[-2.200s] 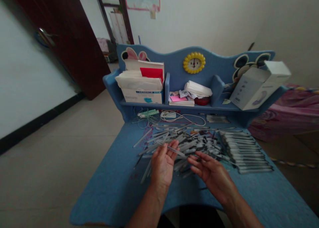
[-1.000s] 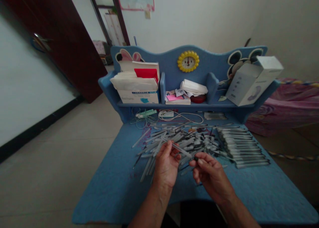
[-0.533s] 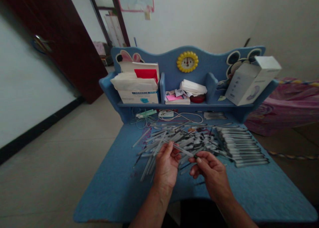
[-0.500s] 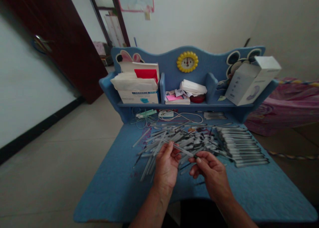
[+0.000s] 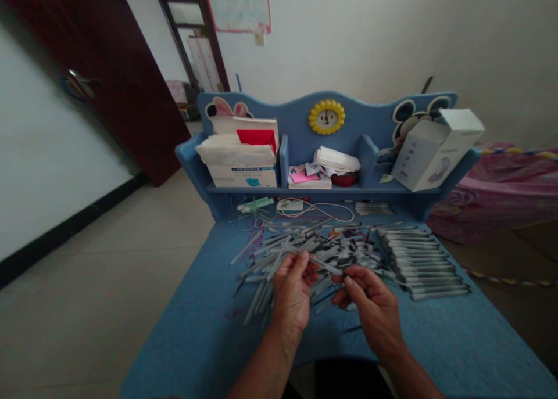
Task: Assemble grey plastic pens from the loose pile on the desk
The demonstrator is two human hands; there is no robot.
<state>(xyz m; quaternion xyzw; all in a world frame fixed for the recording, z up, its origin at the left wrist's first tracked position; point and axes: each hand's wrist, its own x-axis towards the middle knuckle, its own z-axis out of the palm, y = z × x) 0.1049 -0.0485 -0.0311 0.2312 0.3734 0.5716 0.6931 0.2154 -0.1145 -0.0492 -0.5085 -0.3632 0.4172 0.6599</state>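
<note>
Between my two hands I hold a clear-barrelled pen, slanting down to the right above the desk. My left hand pinches its barrel between thumb and fingers. At the dark lower end, my right hand is closed on the tip with thumb and forefinger. Behind and under the hands lies a loose heap of pens and pen parts, pointing in many directions. To the right, finished-looking pens lie side by side in a neat row. A short dark piece lies near my right wrist.
The blue desk has a shelf at its back with a mask box, papers and a tilted white box. Under the shelf are a looped white cable, a green-and-white strip and a small stack of pens.
The camera view has tilted slightly upward, so the shelf sits lower in the picture. Both hands keep the same hold on the pen.
</note>
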